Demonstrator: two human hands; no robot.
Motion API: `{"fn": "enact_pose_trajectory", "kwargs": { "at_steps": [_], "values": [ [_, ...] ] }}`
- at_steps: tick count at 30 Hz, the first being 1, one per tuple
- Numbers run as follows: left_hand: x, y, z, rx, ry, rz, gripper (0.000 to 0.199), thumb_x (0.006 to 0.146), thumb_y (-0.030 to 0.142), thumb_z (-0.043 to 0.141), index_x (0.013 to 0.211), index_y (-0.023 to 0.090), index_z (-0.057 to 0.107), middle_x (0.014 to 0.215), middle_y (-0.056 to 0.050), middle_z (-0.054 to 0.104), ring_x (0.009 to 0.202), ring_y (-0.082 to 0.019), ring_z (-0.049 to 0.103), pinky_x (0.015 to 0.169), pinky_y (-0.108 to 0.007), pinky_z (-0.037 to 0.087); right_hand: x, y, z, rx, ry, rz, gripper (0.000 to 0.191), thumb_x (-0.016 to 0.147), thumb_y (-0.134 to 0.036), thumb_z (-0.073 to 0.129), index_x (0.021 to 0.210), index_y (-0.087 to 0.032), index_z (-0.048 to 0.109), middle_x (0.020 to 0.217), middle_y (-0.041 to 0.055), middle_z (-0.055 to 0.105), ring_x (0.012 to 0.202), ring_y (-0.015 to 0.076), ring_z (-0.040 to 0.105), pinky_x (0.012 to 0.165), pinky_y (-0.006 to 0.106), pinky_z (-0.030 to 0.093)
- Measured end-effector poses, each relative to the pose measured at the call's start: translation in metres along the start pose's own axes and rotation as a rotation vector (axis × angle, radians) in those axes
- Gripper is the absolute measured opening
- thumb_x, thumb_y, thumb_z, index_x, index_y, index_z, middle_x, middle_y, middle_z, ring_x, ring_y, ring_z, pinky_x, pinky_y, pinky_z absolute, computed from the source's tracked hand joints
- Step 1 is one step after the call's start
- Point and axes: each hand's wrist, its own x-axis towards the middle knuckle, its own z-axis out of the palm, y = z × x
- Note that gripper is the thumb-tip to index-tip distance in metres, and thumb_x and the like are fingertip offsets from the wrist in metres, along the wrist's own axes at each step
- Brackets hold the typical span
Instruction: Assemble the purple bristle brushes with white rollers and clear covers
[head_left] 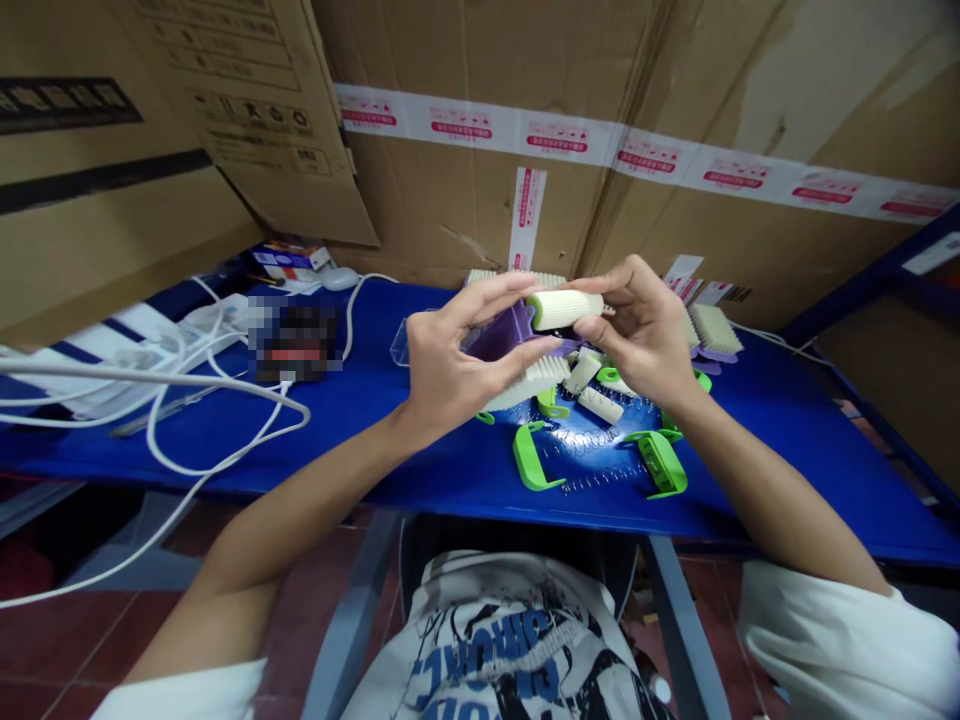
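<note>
My left hand [466, 360] is closed around a purple part [501, 336], with its thumb and fingers on either side. My right hand [649, 325] pinches a cream ribbed cylinder [568, 309] with a green end, which meets the purple part between both hands. Just below my left hand lies a cream bristled piece [529, 383]. Under the hands, on the blue table, are green curved parts [529, 458], a green bracket [661, 462], thin metal springs [604, 479] and small cream pieces [600, 405]. My fingers partly hide the purple part.
White cables [217, 375] and a power strip [120, 370] cover the left side of the blue table [450, 480]. A blurred dark object [298, 345] lies beside them. More bristled pieces [716, 330] sit at the right. Cardboard [465, 210] stands behind.
</note>
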Motion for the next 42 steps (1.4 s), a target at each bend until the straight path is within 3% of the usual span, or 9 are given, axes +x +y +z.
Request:
{"fn": "enact_pose_trajectory", "kwargs": {
  "at_steps": [6, 11, 14, 19, 24, 31, 37, 42],
  "values": [
    [0.0, 0.007, 0.002, -0.042, 0.051, -0.051, 0.054, 0.093, 0.057, 0.101, 0.135, 0.028, 0.082, 0.128, -0.008, 0.089, 0.119, -0.032, 0.088, 0.112, -0.05, 0.075, -0.017, -0.013, 0.023, -0.15, 0.092, -0.085, 0.052, 0.1, -0.07, 0.086, 0.125, -0.025, 0.08, 0.117, 0.0058, 0.087, 0.105, 0.0242, 0.084, 0.085, 0.039, 0.076],
    [0.002, -0.006, 0.008, -0.08, 0.103, -0.008, 0.056, 0.1, 0.064, 0.091, 0.143, 0.03, 0.076, 0.125, -0.008, 0.086, 0.113, -0.029, 0.086, 0.097, -0.041, 0.075, -0.017, -0.027, 0.028, -0.199, 0.033, -0.138, 0.042, 0.11, -0.055, 0.08, 0.14, -0.025, 0.08, 0.139, 0.0082, 0.085, 0.12, 0.0255, 0.083, 0.101, 0.043, 0.074],
    [0.0, -0.014, 0.01, -0.108, 0.075, -0.001, 0.05, 0.103, 0.067, 0.086, 0.139, 0.033, 0.079, 0.126, -0.007, 0.082, 0.113, -0.028, 0.084, 0.094, -0.038, 0.072, -0.017, -0.034, 0.026, -0.269, 0.035, -0.149, 0.038, 0.112, -0.049, 0.077, 0.143, -0.026, 0.081, 0.14, 0.0088, 0.085, 0.122, 0.0269, 0.082, 0.107, 0.047, 0.072],
    [-0.002, -0.016, 0.01, -0.169, -0.046, -0.017, 0.04, 0.103, 0.067, 0.086, 0.128, 0.036, 0.085, 0.123, -0.006, 0.078, 0.111, -0.026, 0.079, 0.098, -0.039, 0.068, -0.024, -0.033, 0.032, -0.329, 0.133, -0.165, 0.036, 0.107, -0.051, 0.083, 0.134, -0.027, 0.08, 0.124, 0.0067, 0.085, 0.111, 0.0249, 0.081, 0.106, 0.045, 0.071],
    [-0.002, -0.011, 0.016, -0.262, -0.025, -0.03, 0.024, 0.105, 0.055, 0.087, 0.12, 0.037, 0.09, 0.112, -0.004, 0.079, 0.101, -0.022, 0.074, 0.086, -0.035, 0.062, -0.023, -0.031, 0.035, -0.219, 0.174, -0.056, 0.049, 0.094, -0.067, 0.092, 0.11, -0.026, 0.072, 0.105, 0.0024, 0.078, 0.098, 0.021, 0.078, 0.097, 0.041, 0.073],
    [-0.004, -0.011, 0.019, -0.299, 0.037, -0.097, 0.03, 0.101, 0.057, 0.092, 0.118, 0.033, 0.089, 0.103, -0.004, 0.073, 0.085, -0.016, 0.068, 0.073, -0.029, 0.059, -0.019, -0.03, 0.028, -0.141, 0.058, -0.057, 0.063, 0.086, -0.071, 0.098, 0.122, -0.026, 0.073, 0.119, 0.0043, 0.078, 0.114, 0.0239, 0.081, 0.093, 0.038, 0.074],
    [-0.002, -0.008, 0.016, -0.322, 0.023, -0.16, 0.037, 0.1, 0.064, 0.091, 0.117, 0.03, 0.088, 0.103, -0.004, 0.076, 0.086, -0.017, 0.072, 0.078, -0.029, 0.064, -0.023, -0.036, 0.032, -0.315, 0.135, -0.235, 0.031, 0.103, -0.048, 0.088, 0.121, -0.025, 0.078, 0.113, 0.0024, 0.082, 0.101, 0.0197, 0.08, 0.095, 0.036, 0.073],
    [-0.002, -0.001, 0.018, -0.386, 0.046, -0.208, 0.035, 0.102, 0.06, 0.09, 0.114, 0.027, 0.091, 0.098, -0.004, 0.074, 0.085, -0.014, 0.07, 0.076, -0.023, 0.061, -0.021, -0.035, 0.033, -0.368, 0.138, -0.298, 0.022, 0.112, -0.04, 0.075, 0.121, -0.021, 0.077, 0.111, 0.0041, 0.08, 0.097, 0.0184, 0.076, 0.088, 0.034, 0.07]
  ]
}}
